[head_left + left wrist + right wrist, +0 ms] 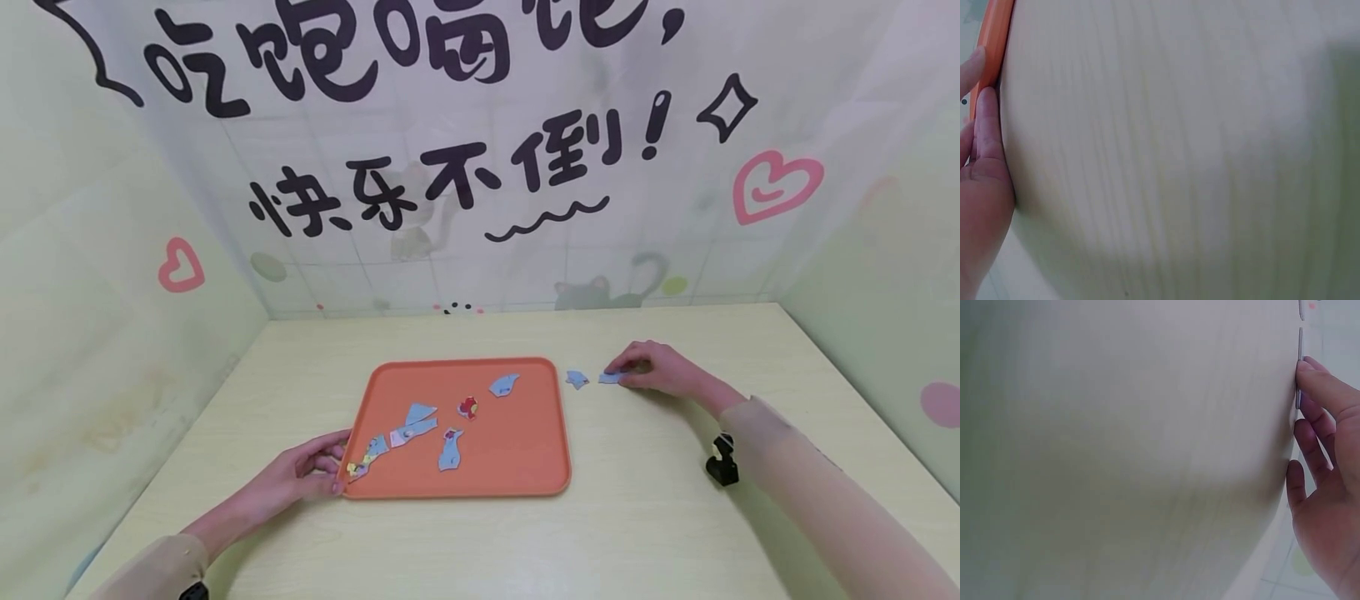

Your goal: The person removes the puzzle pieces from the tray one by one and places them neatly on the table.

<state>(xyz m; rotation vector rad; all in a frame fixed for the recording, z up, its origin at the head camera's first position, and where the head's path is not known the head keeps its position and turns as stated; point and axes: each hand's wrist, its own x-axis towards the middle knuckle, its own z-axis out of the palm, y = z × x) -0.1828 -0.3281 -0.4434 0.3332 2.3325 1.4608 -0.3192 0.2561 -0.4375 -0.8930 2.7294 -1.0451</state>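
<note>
My right hand pinches a light-blue puzzle piece between thumb and fingers, low at the table right of the orange tray. In the right wrist view the piece shows edge-on as a thin strip by the thumb. Another blue puzzle piece lies between that hand and the tray. At the tray's near left corner, my left hand holds the rim, with thumb and fingers on it. Inside the tray are a blue piece, a red-patterned piece and a bottle-shaped blue piece.
Several more pieces lie in a slanting row toward the tray's left corner. The tray rests on a pale wooden table. Behind it rises a printed cloth wall, with further cloth at both sides.
</note>
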